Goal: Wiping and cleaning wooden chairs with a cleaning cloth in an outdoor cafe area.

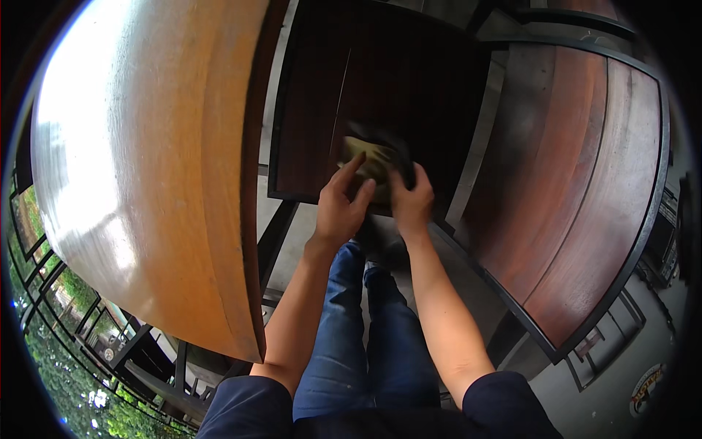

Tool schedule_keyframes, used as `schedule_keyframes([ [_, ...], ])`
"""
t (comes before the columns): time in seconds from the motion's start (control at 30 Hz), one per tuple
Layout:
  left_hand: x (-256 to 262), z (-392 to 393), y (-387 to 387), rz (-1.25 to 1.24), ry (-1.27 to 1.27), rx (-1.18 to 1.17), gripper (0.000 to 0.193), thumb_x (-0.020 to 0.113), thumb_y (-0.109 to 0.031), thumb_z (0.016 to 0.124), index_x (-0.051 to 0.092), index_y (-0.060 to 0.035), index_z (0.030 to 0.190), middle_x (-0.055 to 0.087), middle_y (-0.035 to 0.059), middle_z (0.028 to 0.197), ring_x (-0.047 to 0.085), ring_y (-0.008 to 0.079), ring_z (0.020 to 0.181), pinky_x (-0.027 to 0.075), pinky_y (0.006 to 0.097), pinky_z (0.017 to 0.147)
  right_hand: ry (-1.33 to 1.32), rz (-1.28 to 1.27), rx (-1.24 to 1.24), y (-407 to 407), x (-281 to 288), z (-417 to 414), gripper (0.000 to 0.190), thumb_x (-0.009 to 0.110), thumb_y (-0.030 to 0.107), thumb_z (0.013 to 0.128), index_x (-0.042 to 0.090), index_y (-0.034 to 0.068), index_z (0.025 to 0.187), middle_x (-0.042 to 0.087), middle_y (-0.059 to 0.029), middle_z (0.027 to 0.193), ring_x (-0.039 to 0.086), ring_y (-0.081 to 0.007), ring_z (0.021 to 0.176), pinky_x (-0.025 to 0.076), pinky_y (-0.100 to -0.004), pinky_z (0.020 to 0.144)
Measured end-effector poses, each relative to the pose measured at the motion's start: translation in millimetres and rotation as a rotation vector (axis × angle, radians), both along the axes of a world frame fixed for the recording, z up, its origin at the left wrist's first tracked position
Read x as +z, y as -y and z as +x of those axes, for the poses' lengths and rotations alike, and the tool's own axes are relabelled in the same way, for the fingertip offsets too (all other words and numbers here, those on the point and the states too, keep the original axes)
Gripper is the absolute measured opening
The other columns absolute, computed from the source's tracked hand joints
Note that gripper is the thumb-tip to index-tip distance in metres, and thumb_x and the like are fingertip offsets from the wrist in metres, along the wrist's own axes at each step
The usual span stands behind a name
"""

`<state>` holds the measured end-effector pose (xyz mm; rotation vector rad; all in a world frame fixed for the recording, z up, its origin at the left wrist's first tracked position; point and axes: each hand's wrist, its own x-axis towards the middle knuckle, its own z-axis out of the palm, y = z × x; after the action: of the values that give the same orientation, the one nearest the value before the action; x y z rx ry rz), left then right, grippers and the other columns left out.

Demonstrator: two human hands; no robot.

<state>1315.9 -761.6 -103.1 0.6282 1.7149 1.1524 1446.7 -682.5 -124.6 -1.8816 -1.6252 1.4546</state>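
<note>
A cloth-like yellow and black piece [368, 149], blurred by motion, is up in front of me between my two hands. My right hand [414, 198] grips its dark right side, with the thumb and fingers around the edge. At its lower left, my left hand [341, 206] has thumb and index finger apart, the index finger lying over the yellow part. Whether the left hand's other fingers hold it is hidden. Beneath and beyond both hands lies a dark brown wooden tabletop [307, 120] with a black frame.
A glossy orange-brown wooden tabletop [219, 164] rises close on my left. A reddish-brown table [570, 181] with a black metal frame stands on the right. Black railing [41, 258] and greenery [60, 351] show at lower left. A round emblem with writing [647, 389] is at lower right.
</note>
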Motion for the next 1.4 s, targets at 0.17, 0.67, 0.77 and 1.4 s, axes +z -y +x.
schedule_keyframes([
  [0.17,-28,-3,12,-0.042,-0.785,-0.445,0.047,0.067,-0.008,0.093,0.062,-0.0078,0.139,0.047,0.0189,0.156,0.040,0.0437,0.146,0.038,0.0504,0.116,0.317,0.209,-0.246,-2,-14,28,0.048,0.073,0.019,0.091,0.058,0.003,0.134,0.063,-0.0233,0.126,0.062,-0.0416,0.119,0.049,-0.0467,0.100],
  [0.67,-36,23,84,-0.154,-0.161,0.207,0.019,0.055,0.001,0.094,0.070,0.0022,0.106,0.071,0.0125,0.101,0.068,0.0238,0.085,0.056,0.0339,0.083,0.706,0.735,0.400,-116,-80,-57,0.061,0.034,0.043,0.109,0.032,0.011,0.161,0.023,-0.0208,0.169,0.016,-0.0452,0.156,0.016,-0.0591,0.126],
  [0.77,-41,31,97,-0.348,0.348,0.396,0.022,0.054,-0.002,0.095,0.068,0.0046,0.110,0.072,0.0144,0.105,0.069,0.0212,0.083,0.057,0.0334,0.081,0.623,0.871,0.467,-133,-86,-122,0.062,0.037,0.044,0.107,0.036,0.011,0.160,0.026,-0.0207,0.168,0.018,-0.0451,0.156,0.017,-0.0580,0.126],
  [1.4,-49,15,76,-0.467,0.408,0.537,0.052,0.070,-0.046,0.099,0.064,0.0047,0.086,0.065,0.0103,0.070,0.067,0.0176,0.059,0.056,0.0297,0.056,0.468,0.925,0.299,-275,-102,-52,0.059,0.039,0.041,0.106,0.042,0.010,0.156,0.031,-0.0201,0.165,0.024,-0.0408,0.154,0.021,-0.0537,0.126],
])
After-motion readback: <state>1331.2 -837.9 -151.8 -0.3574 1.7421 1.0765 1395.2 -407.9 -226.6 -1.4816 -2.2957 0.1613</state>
